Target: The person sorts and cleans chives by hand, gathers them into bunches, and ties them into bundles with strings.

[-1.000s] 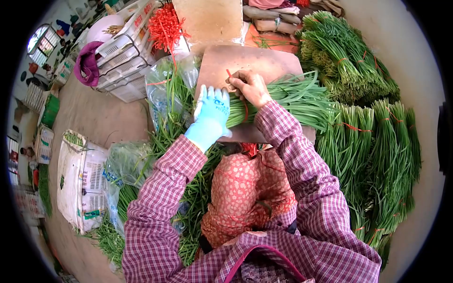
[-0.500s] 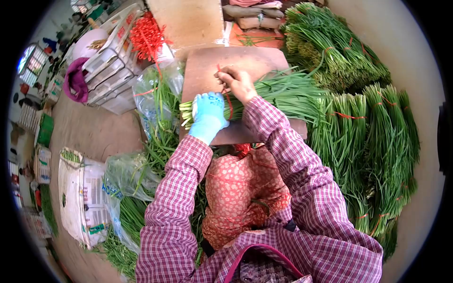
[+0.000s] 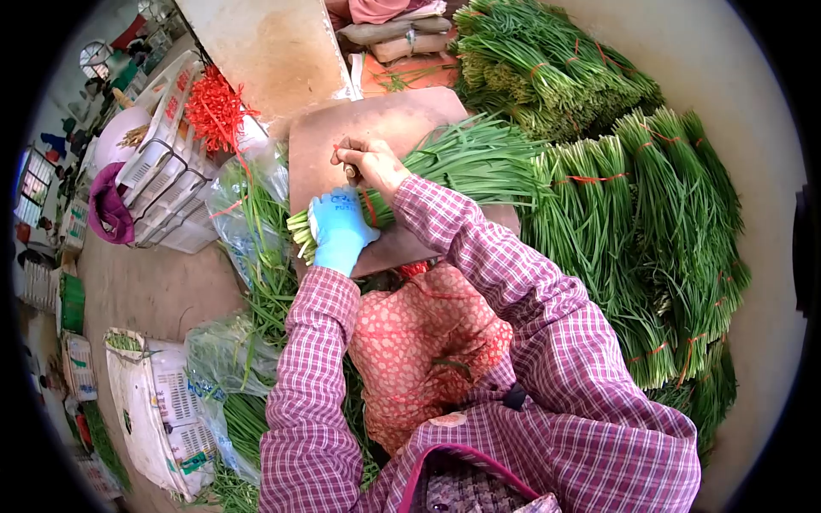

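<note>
On a brown board (image 3: 312, 145) lies a bunch of long green stalks (image 3: 483, 158), its pale cut ends pointing left. My left hand (image 3: 340, 224), in a light blue glove, is wrapped round the bunch near those ends. Just right of the glove a red tie (image 3: 369, 208) goes round the stalks. My right hand (image 3: 373, 164), bare, is above the bunch with thumb and fingers pinched on the end of the red tie.
Tied green bunches (image 3: 590, 214) are stacked on the right, with more (image 3: 547, 73) at the back right. Red ties (image 3: 214, 107) hang beside white crates (image 3: 175, 171). Plastic bags (image 3: 227, 355) with greens and a white basket (image 3: 158, 402) stand at the left.
My left hand has closed round the bunch near its cut ends, where it earlier lay with fingers extended. My right hand still pinches the tie. The whole view has shifted.
</note>
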Tool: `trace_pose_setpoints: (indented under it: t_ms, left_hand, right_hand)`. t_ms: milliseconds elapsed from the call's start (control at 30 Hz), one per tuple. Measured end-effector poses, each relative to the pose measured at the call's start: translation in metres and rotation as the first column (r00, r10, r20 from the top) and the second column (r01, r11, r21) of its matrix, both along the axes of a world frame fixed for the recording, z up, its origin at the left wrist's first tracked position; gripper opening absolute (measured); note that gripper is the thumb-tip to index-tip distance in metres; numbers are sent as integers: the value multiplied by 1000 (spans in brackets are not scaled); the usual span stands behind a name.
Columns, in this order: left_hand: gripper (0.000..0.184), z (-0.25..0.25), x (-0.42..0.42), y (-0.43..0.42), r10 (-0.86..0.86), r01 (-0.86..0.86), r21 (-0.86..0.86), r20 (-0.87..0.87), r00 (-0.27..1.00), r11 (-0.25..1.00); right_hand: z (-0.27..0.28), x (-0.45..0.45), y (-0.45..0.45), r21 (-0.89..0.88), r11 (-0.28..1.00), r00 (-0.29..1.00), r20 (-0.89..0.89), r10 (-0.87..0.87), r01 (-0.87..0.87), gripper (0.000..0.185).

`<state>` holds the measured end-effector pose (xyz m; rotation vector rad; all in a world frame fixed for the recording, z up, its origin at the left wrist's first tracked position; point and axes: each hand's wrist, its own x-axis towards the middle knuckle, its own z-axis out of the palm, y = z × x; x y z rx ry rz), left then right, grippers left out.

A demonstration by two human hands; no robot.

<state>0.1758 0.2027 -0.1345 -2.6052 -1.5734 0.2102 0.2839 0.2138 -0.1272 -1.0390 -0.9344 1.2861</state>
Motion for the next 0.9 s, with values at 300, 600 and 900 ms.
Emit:
trace_pose_setpoints:
  t_ms: [300,600,900]
  left_hand:
    - [42,-49,-11,20,-82,65,143,119,989,988]
    - [71,-31,-17,-16,-225,154,348,176,958,925]
    - [61,92,-118,-20,-317,260,666,-38,948,699]
  right_hand:
    - [-17,-18,-114,402,915,754,612,-238,-38,16]
    - [-58,-31,-159,469,874,614,728,-304,-124,14]
    - [51,-30,-124,721,669,222,692,-687,-181,46]
